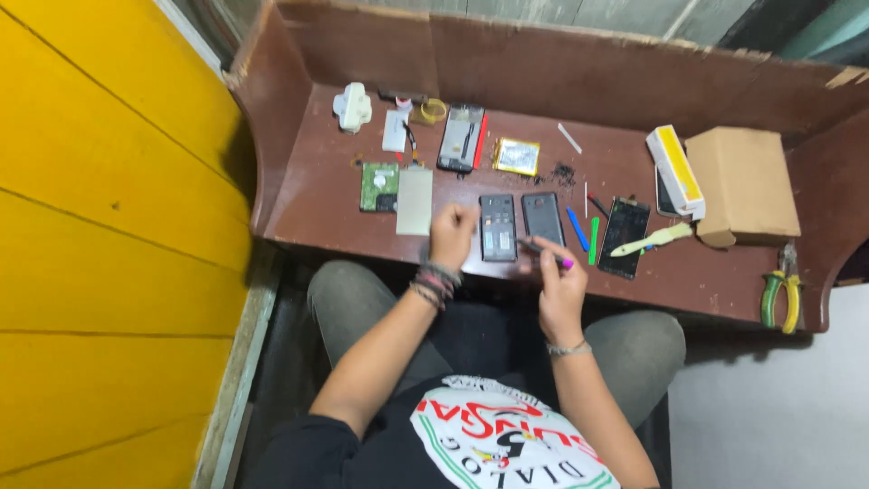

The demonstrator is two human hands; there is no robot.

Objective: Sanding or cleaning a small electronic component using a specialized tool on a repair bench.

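Brown wood forms the small desk (344, 217) where a person sits over phone parts. An opened phone body (498, 227) lies near the desk's front edge, and everything else is placed from it. The left hand (451, 235) rests just left of the opened phone body, fingers curled against the desk; whether it grips anything cannot be told. The right hand (559, 288) is just right of and below it, fingers pinched around a thin tool with a pink end (546, 248), whose tip points toward a dark back cover (543, 218) lying just right of the phone body. Farther right lie a blue pry stick (577, 229), a green pry stick (594, 240), a black screen panel (624, 237) and a pale brush (654, 240). Well to the right stand a cardboard box (745, 184) and green-handled pliers (780, 295). Left of the phone body sit a grey plate (415, 201) and a green circuit board (379, 186). Behind it lie another phone (460, 138) and a yellow-edged battery (517, 156).
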